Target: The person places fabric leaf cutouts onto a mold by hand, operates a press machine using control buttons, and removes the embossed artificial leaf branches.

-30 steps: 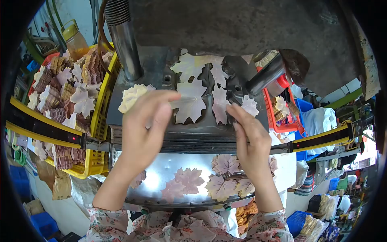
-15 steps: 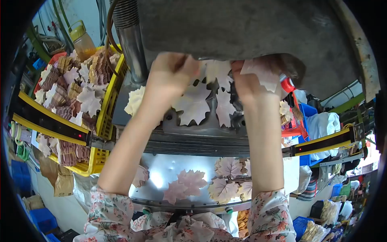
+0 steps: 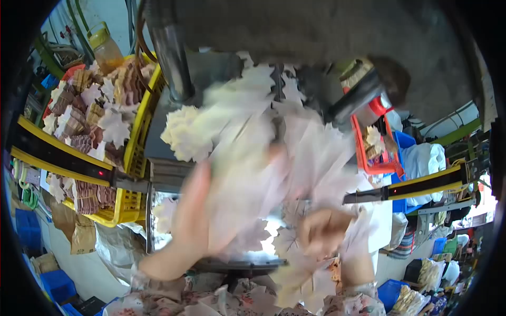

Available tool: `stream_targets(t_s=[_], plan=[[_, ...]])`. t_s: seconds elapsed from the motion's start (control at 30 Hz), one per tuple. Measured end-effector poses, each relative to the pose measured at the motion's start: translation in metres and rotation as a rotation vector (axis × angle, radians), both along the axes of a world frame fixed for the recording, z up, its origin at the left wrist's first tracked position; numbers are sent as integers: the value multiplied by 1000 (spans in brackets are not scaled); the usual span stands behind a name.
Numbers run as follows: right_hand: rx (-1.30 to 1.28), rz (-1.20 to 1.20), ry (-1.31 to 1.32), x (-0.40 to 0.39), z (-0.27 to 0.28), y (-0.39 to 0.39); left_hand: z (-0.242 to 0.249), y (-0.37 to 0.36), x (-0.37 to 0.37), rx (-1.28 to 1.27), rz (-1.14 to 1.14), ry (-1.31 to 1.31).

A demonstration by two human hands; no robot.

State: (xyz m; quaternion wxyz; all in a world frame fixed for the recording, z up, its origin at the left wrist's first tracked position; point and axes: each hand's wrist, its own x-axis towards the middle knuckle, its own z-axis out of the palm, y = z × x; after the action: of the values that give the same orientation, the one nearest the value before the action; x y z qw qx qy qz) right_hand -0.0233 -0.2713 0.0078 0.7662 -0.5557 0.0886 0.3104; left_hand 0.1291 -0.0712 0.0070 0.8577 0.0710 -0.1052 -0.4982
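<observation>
Both hands are motion-blurred in front of a press. My left hand (image 3: 203,216) is low at centre-left, with a smear of pale maple-leaf pieces (image 3: 253,142) stretching from it up to the dark die plate (image 3: 158,145). My right hand (image 3: 321,231) is curled at lower right, and more pale leaf pieces (image 3: 305,279) hang beneath it. A stack of cream leaves (image 3: 184,131) sits on the plate's left side. Pinkish leaves (image 3: 284,239) lie on the shiny tray below, mostly hidden by the hands.
A yellow basket (image 3: 138,121) full of stacked leaf pieces stands at left, with a jar (image 3: 105,47) behind it. A red basket (image 3: 369,152) is at right. A steel column (image 3: 168,52) and the press head (image 3: 316,26) overhang. Yellow-and-black bars (image 3: 63,152) flank the press.
Both hands have drawn back from deep under the press head towards me, dragging pale leaf pieces off the die. The view is now heavily blurred.
</observation>
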Motion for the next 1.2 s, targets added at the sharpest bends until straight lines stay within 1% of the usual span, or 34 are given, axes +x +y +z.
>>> stream_targets(t_s=[0.03,0.07,0.1,0.13,0.17,0.2,0.27,0.3,0.33,0.37,0.4,0.47,0.5,0.57,0.6,0.63,0.67,0.7,0.73,0.77,0.8,0.9,1.03,1.17,1.2], plan=[[123,-59,100,-19,-9,15,-6,42,-10,521,-176,-557],[247,-122,201,-41,-16,32,-46,69,-25,427,102,-863],[259,-130,217,-66,-31,52,-49,97,-38,600,74,-994],[-33,-557,214,-96,-57,75,-52,126,-51,784,40,-1119],[-339,-962,227,-125,-83,97,-69,162,-71,984,31,-1087],[-319,-949,290,-157,-101,113,-93,198,-92,1188,4,-1047],[-1127,-719,63,-218,-132,125,-146,253,-123,1546,264,-538],[-1099,-696,111,-230,-146,126,-149,244,-123,1646,292,-621],[-878,-778,268,-228,-163,118,-155,230,-115,1724,336,-723],[-665,-859,401,-226,-174,112,-164,235,-119,1730,327,-726],[-667,-864,392,-225,-178,112,-178,239,-117,1712,330,-724],[-568,-929,387,-227,-179,121,-190,248,-108,1673,309,-734],[-534,-982,368,-224,-179,121,-189,248,-106,1675,349,-816],[-711,-843,275,-213,-169,119,-189,248,-106,1652,387,-980],[-689,-840,289,-216,-175,119,-193,254,-103,1633,382,-1060],[-692,-862,248,-217,-176,120,-203,265,-99,1675,331,-1139],[-821,-716,216,-217,-170,116,-221,284,-93,1538,284,-1085],[-627,-883,307,-214,-169,119,-236,298,-86,1423,261,-1131],[-665,-854,308,-210,-162,116,-237,292,-87,1321,203,-1145],[-687,-803,299,-209,-155,113,-239,289,-87,1308,186,-1144],[-718,-848,316,-215,-152,111,-237,284,-88,1317,182,-1142],[-616,-842,290,-212,-158,110,-230,278,-89,1467,218,-1134],[-600,-835,270,-213,-159,109,-195,257,-97,1719,297,-1093],[-645,-792,312,-212,-154,108,-178,253,-104,1663,350,-1145],[-641,-793,307,-209,-145,107,-170,251,-103,1644,373,-1166]])
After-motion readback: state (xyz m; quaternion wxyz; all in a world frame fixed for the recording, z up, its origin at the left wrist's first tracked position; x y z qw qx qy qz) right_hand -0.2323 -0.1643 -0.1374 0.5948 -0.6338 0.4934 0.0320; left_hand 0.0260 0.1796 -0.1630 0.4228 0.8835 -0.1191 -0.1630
